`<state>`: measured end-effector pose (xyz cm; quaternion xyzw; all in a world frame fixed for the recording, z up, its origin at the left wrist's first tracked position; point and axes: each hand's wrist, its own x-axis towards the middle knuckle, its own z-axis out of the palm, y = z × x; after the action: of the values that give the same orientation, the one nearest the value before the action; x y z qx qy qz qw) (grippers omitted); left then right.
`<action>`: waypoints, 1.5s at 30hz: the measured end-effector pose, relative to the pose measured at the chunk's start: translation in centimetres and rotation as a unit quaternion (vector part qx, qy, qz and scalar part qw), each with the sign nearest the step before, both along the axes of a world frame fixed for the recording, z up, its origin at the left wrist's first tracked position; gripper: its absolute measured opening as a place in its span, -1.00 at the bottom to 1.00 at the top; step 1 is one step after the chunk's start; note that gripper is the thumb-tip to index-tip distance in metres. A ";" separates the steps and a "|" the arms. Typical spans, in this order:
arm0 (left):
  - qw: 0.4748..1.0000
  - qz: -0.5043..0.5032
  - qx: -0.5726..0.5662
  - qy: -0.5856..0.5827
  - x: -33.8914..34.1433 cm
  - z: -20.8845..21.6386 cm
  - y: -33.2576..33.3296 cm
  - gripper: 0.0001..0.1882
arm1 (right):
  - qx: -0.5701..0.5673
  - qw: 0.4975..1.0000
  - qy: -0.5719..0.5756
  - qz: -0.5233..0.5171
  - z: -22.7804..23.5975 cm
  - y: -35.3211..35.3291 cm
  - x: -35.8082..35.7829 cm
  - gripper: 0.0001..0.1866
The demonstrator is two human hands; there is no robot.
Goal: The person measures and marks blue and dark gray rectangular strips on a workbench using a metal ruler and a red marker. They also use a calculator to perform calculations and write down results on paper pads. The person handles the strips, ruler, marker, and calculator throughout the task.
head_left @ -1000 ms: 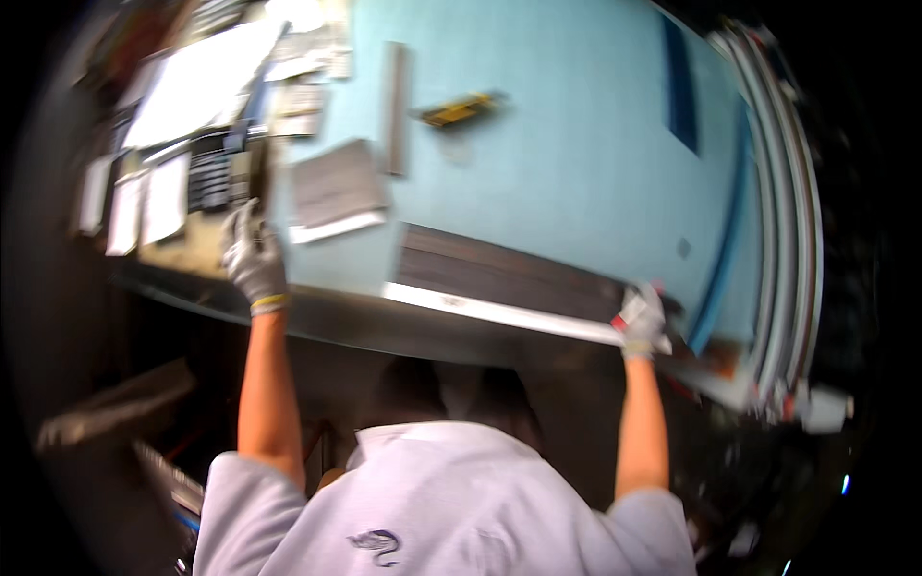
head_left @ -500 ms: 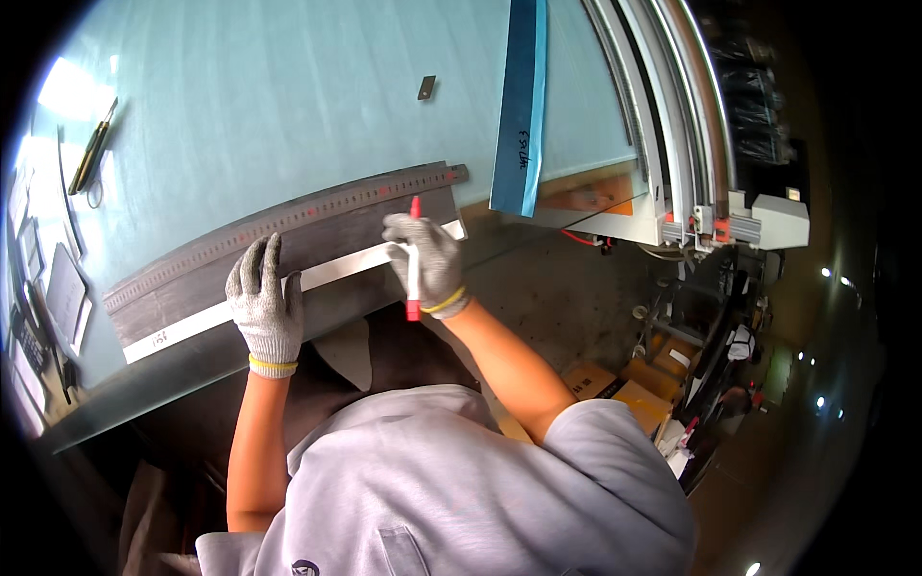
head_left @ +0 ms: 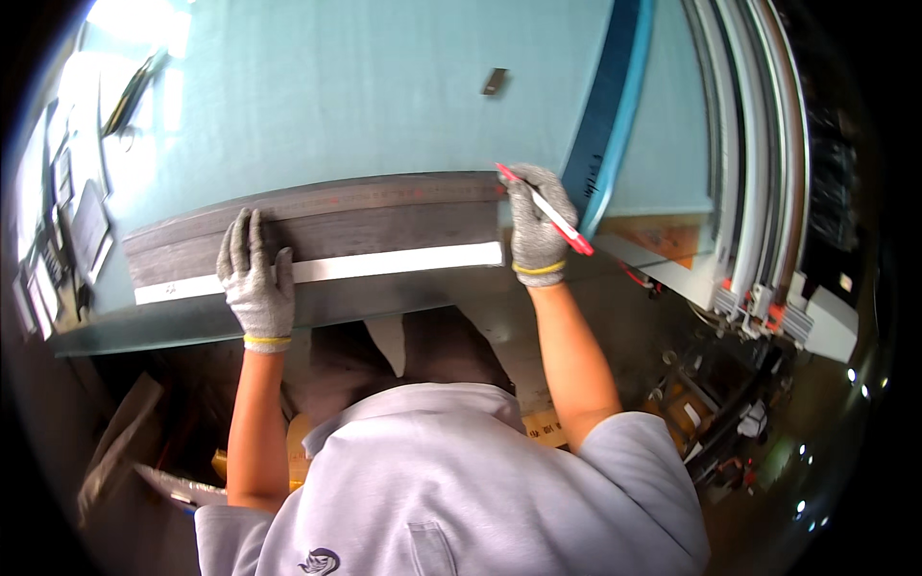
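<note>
Resting flat with gloved left hand [head_left: 257, 288], fingers extended, thumb apart, gripping nothing; spread across white strip [head_left: 403, 264] at near edge of dark board [head_left: 384, 232], left of middle, with fingertips at steel ruler [head_left: 375, 198]; as to board: lying on near part of pale blue table [head_left: 336, 115], with long axis left to right across body, left end slightly nearer; set under left hand and leftward of right hand [head_left: 540, 230], with right hand nearer to its right end; gripping white pen [head_left: 554, 213] in gloved right hand, closed round barrel; as to pen: pointing up-left, away from body, with long axis aslant to board's; held with red tip close to right end of ruler, contact not tellable; as to ruler: laid lengthwise along far part of board; beyond right hand, near but apart, blue strip [head_left: 607, 96], slanting up-right; farther out on table, small dark plate [head_left: 495, 82]; off to far left, slim dark tool [head_left: 132, 96], too blurred to identify; at far right, long parallel rails [head_left: 754, 125], running away from body.
</note>
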<state>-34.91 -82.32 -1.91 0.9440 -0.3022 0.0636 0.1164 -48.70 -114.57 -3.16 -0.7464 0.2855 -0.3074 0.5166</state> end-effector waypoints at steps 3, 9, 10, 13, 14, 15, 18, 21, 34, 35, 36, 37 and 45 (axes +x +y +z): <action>1.000 0.024 -0.001 -0.003 0.5 -0.3 0.6 -0.39 | 0.012 1.000 0.015 0.005 -1.1 -0.1 0.1 -0.93; 0.999 0.046 0.011 0.003 0.4 -0.6 0.9 -0.40 | -0.004 0.999 0.032 0.023 -1.9 -0.3 0.2 -0.93; 0.999 0.048 0.010 0.006 0.4 -0.5 0.7 -0.41 | -0.003 0.999 0.031 0.025 -1.8 -0.3 0.1 -0.93; 0.999 0.047 0.010 0.004 0.5 -0.5 0.5 -0.42 | -0.009 0.997 0.063 0.041 -2.0 -0.5 -0.4 -0.88; 0.999 0.044 0.007 -0.002 0.5 -0.5 0.5 -0.42 | -0.005 0.998 0.044 0.036 -2.4 -0.4 -0.4 -0.87; 0.999 0.045 0.002 -0.002 0.5 -0.7 0.7 -0.43 | -0.015 0.999 0.037 0.034 -2.6 -0.5 -0.3 -0.88; 0.999 0.046 0.009 -0.004 0.4 -0.8 0.7 -0.45 | -0.029 0.999 0.035 0.025 -2.7 -0.8 -0.1 -0.88; 0.999 0.040 0.005 -0.005 0.5 -0.9 0.7 -0.42 | -0.003 1.000 -0.004 0.024 -3.1 -0.9 -0.1 -0.88; 1.000 0.016 0.002 -0.013 0.5 -0.8 0.3 -0.46 | -0.096 0.992 0.027 0.072 -3.0 -2.1 0.0 -0.89; 1.000 0.015 0.002 -0.012 0.5 -0.8 0.3 -0.46 | -0.087 0.993 0.029 0.069 -2.9 -2.1 0.0 -0.88; 1.000 0.014 0.002 -0.012 0.5 -0.9 0.4 -0.46 | -0.079 0.994 0.032 0.066 -2.7 -2.0 0.1 -0.88; 1.000 0.013 0.001 -0.011 0.5 -0.9 0.4 -0.46 | -0.070 0.995 0.035 0.063 -2.6 -2.0 0.1 -0.88; 1.000 0.016 0.010 -0.013 0.5 -1.2 0.8 -0.46 | -0.080 0.994 0.024 0.074 -2.9 -2.1 0.2 -0.86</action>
<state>-34.46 -81.53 -3.07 0.9488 -0.2892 0.0746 0.1024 -48.47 -116.64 -6.04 -0.8113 0.2167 -0.2722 0.4698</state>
